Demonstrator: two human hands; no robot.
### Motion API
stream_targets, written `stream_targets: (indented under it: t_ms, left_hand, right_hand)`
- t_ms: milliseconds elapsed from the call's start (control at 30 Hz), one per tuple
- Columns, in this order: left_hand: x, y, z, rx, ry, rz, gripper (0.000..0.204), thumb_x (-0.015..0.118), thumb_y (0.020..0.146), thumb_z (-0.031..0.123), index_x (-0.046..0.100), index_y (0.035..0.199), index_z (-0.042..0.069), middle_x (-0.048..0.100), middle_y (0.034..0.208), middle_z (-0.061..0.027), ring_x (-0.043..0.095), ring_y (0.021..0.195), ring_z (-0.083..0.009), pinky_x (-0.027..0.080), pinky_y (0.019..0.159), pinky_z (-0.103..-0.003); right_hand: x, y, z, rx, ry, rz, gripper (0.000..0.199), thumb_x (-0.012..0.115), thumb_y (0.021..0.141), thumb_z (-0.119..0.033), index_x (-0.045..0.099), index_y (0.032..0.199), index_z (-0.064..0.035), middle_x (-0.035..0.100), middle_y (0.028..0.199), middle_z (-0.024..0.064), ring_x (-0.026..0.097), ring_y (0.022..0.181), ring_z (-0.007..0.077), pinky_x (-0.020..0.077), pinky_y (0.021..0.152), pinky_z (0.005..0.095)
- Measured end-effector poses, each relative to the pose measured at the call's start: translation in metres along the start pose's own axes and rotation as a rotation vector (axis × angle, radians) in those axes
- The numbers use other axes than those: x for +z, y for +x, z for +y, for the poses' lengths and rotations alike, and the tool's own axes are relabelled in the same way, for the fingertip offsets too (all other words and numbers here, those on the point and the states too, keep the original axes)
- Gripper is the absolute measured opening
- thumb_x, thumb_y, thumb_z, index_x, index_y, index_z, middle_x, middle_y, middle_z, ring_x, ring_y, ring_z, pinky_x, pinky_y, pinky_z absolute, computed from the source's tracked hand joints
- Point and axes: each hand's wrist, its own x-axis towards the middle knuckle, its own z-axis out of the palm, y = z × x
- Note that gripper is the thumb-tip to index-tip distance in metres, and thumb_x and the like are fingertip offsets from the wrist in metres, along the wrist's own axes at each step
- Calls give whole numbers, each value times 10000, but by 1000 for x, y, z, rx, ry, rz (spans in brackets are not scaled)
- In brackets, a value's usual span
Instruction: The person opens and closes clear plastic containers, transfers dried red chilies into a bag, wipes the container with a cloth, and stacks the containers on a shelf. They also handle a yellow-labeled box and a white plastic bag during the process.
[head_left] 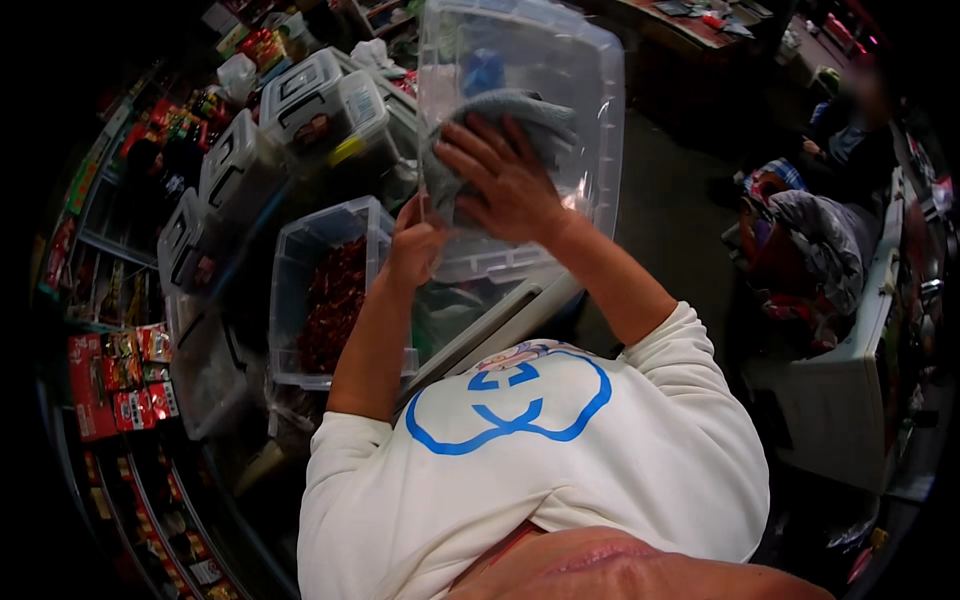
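Observation:
My left hand (pixel 415 245) grips the near left edge of a large clear plastic storage piece (pixel 595 130) with a raised, ribbed rim. I cannot tell whether it is a lid or a whole box. A bunched grey cloth (pixel 545 115) lies against its surface. Over that cloth my right hand (pixel 505 180) presses, fingers slightly spread and holding it to the plastic. Left of my left forearm stands an uncovered clear bin (pixel 285 290) with dark red dried goods (pixel 330 310) inside, looking like chillies.
Several lidded clear boxes (pixel 225 165) with dark handles line the left. Shelves of red packets (pixel 135 375) stand beyond them. A white-edged counter or chest (pixel 850 385) is on the right, with a grey bundled cloth (pixel 820 235) beside it. Another person (pixel 860 130) sits at the far right.

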Motion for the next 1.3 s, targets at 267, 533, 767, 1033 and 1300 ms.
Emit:
stream_targets:
  t_ms: [267, 533, 767, 1033, 1300]
  left_hand:
    - [54, 13, 16, 83, 60, -156, 705, 557, 611, 164, 421, 1278, -19, 517, 1226, -184, 562, 1058, -305, 442, 891, -393]
    - [3, 4, 21, 42, 142, -153, 598, 500, 590, 85, 474, 1179, -13, 565, 1029, -85, 564, 888, -171, 473, 772, -315]
    - [24, -5, 34, 64, 93, -252, 703, 672, 688, 325, 436, 1266, 4, 505, 1248, -196, 542, 1109, -314, 487, 850, -383]
    - [24, -13, 45, 230, 259, -44, 749, 666, 693, 415, 440, 1268, -8, 509, 1252, -191, 577, 1056, -307, 489, 820, -347]
    - [70, -58, 108, 515, 1693, 371, 577, 503, 642, -68, 490, 1207, 46, 619, 1078, -132, 622, 972, -219, 490, 852, -305]
  right_hand:
    - [-9, 30, 100, 288, -181, 219, 580, 518, 832, -295, 338, 1360, -136, 349, 1396, 100, 279, 1314, 293, 152, 1044, 567]
    - [-8, 29, -15, -35, -136, 25, 556, 540, 790, -258, 409, 1324, -175, 349, 1397, 41, 272, 1316, 284, 111, 1060, 564]
    - [-37, 101, 63, 21, -312, 255, 507, 486, 845, -185, 371, 1337, -161, 347, 1399, 55, 295, 1306, 264, 159, 1068, 504]
    - [-5, -11, 68, 205, -61, 238, 350, 417, 891, -154, 481, 1226, -78, 487, 1263, 99, 422, 1193, 294, 304, 1010, 412]
    - [-53, 9, 96, 705, 1897, 323, 431, 389, 910, -341, 520, 1181, -33, 589, 1088, 120, 567, 994, 225, 450, 871, 367]
